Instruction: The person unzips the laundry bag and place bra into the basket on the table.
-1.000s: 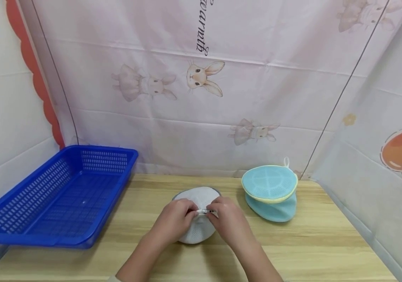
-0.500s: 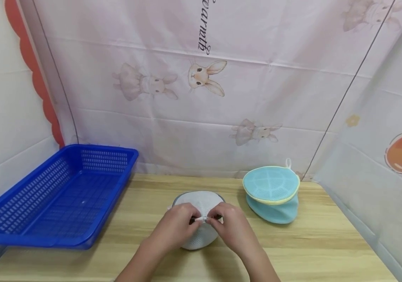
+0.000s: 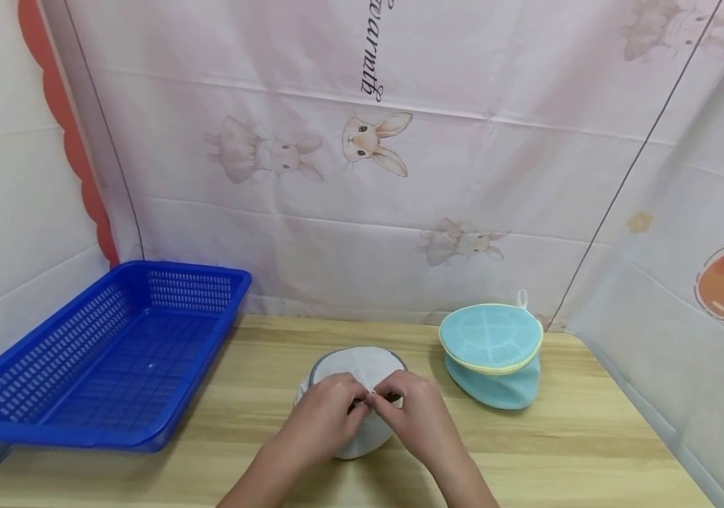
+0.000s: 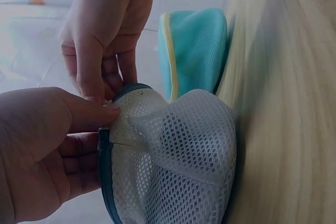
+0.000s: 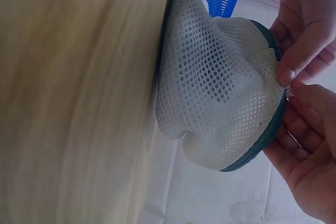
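1. The left hand (image 3: 330,413) and right hand (image 3: 419,413) pinch the white bag (image 3: 356,361) at its dark-trimmed edge, close together.
2. The white bag rests on the worktop (image 3: 590,430), between the basket (image 3: 146,370) and the teal bag (image 3: 492,335).

Since 1 s ago, left hand (image 3: 327,413) and right hand (image 3: 422,413) have drawn together: fingers (image 3: 354,388) had a gap with the small zipper pull showing in it, now the tips meet at the white mesh bag (image 3: 363,360) and hide the pull in head view. Bag has come slightly away from the surface's (image 3: 565,451) far edge, toward the near edge, both hands with it. More of its pale flank (image 3: 301,390) now shows past the dark rim (image 3: 315,367), on the side toward the surface's left edge.
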Available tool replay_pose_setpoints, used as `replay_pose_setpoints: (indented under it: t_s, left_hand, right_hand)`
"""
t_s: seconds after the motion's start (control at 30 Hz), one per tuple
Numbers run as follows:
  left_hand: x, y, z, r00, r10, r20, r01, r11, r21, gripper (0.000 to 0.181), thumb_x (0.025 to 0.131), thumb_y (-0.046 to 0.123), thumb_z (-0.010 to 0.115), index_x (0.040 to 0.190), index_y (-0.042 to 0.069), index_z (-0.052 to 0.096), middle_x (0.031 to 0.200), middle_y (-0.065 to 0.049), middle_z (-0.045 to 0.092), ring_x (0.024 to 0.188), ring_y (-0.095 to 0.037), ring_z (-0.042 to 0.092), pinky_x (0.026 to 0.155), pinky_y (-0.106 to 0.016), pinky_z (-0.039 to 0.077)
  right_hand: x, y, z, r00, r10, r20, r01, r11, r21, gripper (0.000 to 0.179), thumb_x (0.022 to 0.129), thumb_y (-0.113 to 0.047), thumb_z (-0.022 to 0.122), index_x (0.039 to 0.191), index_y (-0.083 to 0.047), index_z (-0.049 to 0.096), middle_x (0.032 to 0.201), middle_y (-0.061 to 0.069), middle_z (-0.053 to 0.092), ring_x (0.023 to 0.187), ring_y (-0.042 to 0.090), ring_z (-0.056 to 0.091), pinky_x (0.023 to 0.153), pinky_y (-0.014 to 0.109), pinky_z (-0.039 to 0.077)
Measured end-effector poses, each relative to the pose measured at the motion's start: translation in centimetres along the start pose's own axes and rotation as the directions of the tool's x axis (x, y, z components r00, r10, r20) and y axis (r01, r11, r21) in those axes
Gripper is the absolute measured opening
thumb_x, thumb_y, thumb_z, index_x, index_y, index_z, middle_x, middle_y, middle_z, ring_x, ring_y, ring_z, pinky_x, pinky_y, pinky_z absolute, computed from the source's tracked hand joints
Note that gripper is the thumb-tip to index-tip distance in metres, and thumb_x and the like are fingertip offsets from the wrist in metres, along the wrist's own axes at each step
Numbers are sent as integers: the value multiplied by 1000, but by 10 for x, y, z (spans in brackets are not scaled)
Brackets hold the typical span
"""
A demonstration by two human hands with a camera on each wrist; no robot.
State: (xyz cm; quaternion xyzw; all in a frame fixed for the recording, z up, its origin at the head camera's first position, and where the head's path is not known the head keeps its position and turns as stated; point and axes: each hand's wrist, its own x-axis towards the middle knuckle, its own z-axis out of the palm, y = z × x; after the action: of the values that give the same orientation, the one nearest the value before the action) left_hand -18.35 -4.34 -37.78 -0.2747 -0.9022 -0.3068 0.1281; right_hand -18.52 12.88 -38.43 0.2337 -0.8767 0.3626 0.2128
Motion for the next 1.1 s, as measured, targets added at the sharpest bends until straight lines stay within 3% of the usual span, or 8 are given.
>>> replay_pose_setpoints:
  t_s: [0.37,0.67,1.1]
  left_hand:
    - [-1,-1,-2,997,25,-79,-21,999,43,4,88,18,74,86,17,77,75,10,61,66,2,49,58,-18,44]
    - [-2,-3,-3,997,35,-75,-30,997,65,8,84,16,77,91,19,79,68,11,51,60,0,41,54,-17,38]
    - [-1,-2,-9,998,42,-40,-41,998,41,16,84,10,76,98,18,80,73,9,57,63,0,43,58,-17,42]
  right_hand:
    - [0,-2,0,999,-32,-19,32,999,-32,12,83,-10,77,73,-17,73,77,-12,69,75,0,62,67,29,56]
    - [-1,-2,1,997,-61,-51,58,997,-55,11,82,-8,76,75,-15,74,77,-10,69,76,1,63,68,24,54]
    - [-1,-4,0,995,-77,-64,69,991,-111,13,80,-6,75,72,-15,73,74,-9,69,72,0,62,65,21,53]
